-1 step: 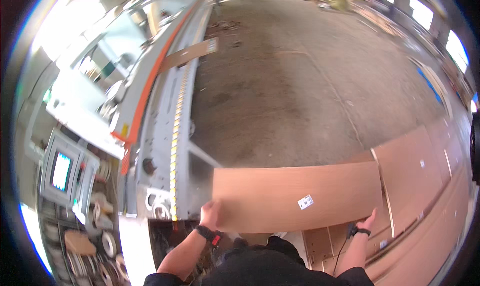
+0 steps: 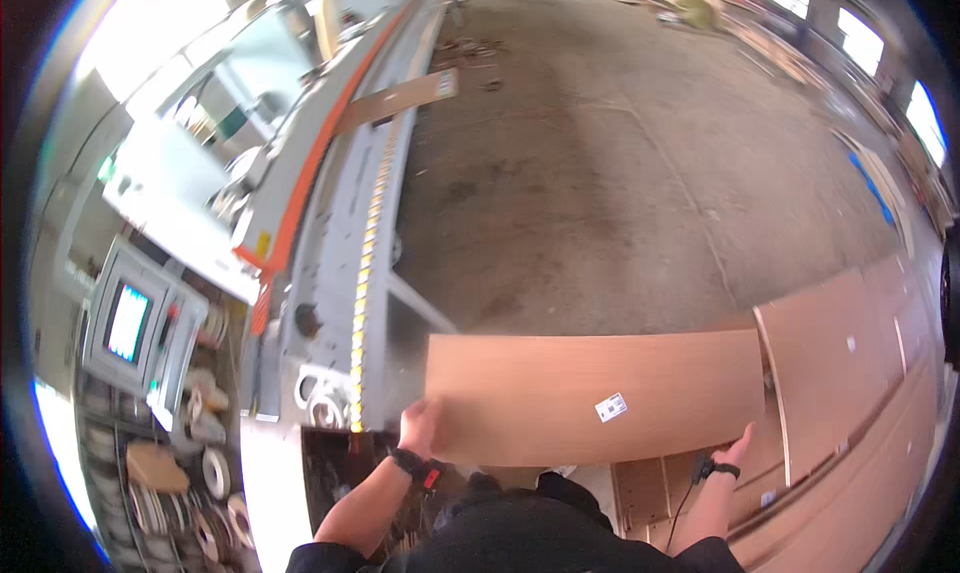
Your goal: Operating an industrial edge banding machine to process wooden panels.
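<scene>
A long brown wood-grain board (image 2: 530,388) spans the space in front of my body, roughly level, with a small white printed label (image 2: 611,407) on its upper face. My left hand (image 2: 421,426) is closed on its left end, close to the near corner; the fingers beneath are hidden. At the near right corner my right hand (image 2: 738,447) grips the edge from the side and below, most of its fingers out of sight under the board. Both wrists carry dark bands.
To my left runs a long edge-banding machine (image 2: 335,213) with an orange strip, another board (image 2: 400,101) lying across it farther off. A control screen (image 2: 127,321) and rolls of banding (image 2: 216,473) stand far left. Stacked brown boards (image 2: 830,343) lie at my right.
The machine and floor have shifted slightly to the right in the picture, as if my view turned a little left. Both hands keep their hold on the board.
</scene>
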A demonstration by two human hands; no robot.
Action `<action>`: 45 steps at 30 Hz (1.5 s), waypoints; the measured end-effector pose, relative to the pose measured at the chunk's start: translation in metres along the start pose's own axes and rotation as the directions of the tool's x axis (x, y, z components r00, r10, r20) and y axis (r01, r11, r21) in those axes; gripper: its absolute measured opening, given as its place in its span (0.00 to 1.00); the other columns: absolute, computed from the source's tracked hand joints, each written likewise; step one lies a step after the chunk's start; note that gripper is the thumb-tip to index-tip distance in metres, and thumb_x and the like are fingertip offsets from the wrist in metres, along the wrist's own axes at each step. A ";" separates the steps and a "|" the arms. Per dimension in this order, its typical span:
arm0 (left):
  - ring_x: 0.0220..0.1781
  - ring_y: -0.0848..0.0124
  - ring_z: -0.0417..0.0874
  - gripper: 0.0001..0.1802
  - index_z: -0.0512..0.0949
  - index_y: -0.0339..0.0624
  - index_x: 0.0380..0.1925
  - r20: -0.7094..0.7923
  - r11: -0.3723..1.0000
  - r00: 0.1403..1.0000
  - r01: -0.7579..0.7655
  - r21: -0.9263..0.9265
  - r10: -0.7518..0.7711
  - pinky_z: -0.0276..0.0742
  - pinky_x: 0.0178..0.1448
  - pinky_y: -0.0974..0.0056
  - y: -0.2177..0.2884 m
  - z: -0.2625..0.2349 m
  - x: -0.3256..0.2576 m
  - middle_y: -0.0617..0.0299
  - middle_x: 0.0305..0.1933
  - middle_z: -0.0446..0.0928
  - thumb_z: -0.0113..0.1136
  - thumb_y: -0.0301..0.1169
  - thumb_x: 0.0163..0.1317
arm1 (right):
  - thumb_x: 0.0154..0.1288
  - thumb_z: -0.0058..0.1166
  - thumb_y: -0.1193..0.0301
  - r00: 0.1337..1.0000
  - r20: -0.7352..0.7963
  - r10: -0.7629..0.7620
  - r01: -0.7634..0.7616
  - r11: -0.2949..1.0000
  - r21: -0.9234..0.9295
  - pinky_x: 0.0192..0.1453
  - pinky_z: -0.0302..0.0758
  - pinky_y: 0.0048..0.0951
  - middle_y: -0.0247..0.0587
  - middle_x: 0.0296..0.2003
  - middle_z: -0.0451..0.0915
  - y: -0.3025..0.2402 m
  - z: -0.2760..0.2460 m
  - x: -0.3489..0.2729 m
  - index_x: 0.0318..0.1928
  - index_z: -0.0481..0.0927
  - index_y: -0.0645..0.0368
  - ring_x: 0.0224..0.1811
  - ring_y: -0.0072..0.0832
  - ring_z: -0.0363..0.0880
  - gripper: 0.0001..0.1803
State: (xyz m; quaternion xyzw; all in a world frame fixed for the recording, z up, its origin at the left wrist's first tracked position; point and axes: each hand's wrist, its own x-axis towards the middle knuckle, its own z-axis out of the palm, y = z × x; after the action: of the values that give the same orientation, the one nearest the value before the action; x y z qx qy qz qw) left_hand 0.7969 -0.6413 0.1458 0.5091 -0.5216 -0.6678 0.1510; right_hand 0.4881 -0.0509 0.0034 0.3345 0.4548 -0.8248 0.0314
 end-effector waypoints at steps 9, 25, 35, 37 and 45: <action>0.32 0.77 0.78 0.15 0.84 0.33 0.34 -0.330 0.958 0.920 -0.127 0.257 0.211 0.73 0.36 0.67 -0.029 -0.265 0.035 0.66 0.29 0.81 0.63 0.37 0.65 | 0.70 0.59 0.48 0.977 0.158 0.147 -0.092 0.946 -0.309 0.30 0.71 0.24 0.25 0.38 0.79 0.140 0.154 -0.144 0.60 0.74 0.44 0.31 0.19 0.73 0.25; 0.63 0.47 0.72 0.30 0.73 0.43 0.59 -0.502 0.558 0.340 -0.088 0.825 0.795 0.68 0.69 0.49 0.035 -0.580 0.062 0.50 0.61 0.73 0.69 0.30 0.54 | 0.68 0.62 0.50 0.778 0.278 0.563 -0.381 0.775 -0.504 0.58 0.77 0.34 0.25 0.47 0.77 0.327 0.283 -0.337 0.57 0.76 0.48 0.46 0.23 0.75 0.24; 0.78 0.55 0.56 0.43 0.65 0.50 0.71 -0.662 0.564 0.114 0.428 0.706 0.741 0.53 0.79 0.51 0.093 -0.735 0.013 0.57 0.77 0.59 0.70 0.44 0.56 | 0.66 0.57 0.41 0.827 0.295 0.479 -0.042 0.576 -0.816 0.43 0.73 0.27 0.24 0.49 0.79 0.282 0.304 -0.306 0.56 0.76 0.40 0.46 0.22 0.77 0.26; 0.80 0.57 0.53 0.44 0.65 0.56 0.71 -0.659 0.471 0.195 0.556 0.685 0.727 0.50 0.79 0.50 0.100 -0.752 0.024 0.61 0.80 0.55 0.71 0.49 0.56 | 0.66 0.57 0.41 0.861 0.280 0.426 0.056 0.467 -0.882 0.43 0.72 0.28 0.24 0.50 0.78 0.280 0.313 -0.317 0.58 0.74 0.40 0.47 0.23 0.77 0.27; 0.76 0.58 0.63 0.23 0.76 0.50 0.61 -0.393 0.384 0.032 0.156 0.910 0.919 0.48 0.80 0.48 0.104 -0.779 0.049 0.61 0.70 0.71 0.59 0.42 0.68 | 0.69 0.57 0.47 0.867 0.315 0.386 0.136 0.426 -0.895 0.30 0.72 0.23 0.26 0.44 0.81 0.291 0.316 -0.298 0.57 0.76 0.45 0.37 0.21 0.79 0.24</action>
State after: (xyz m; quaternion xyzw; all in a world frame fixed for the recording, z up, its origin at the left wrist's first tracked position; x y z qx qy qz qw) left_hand 1.3934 -1.1431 0.2575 0.5864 -0.6697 0.2125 0.4032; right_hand 0.6565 -0.5398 0.0787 0.0858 0.7710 -0.5050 0.3783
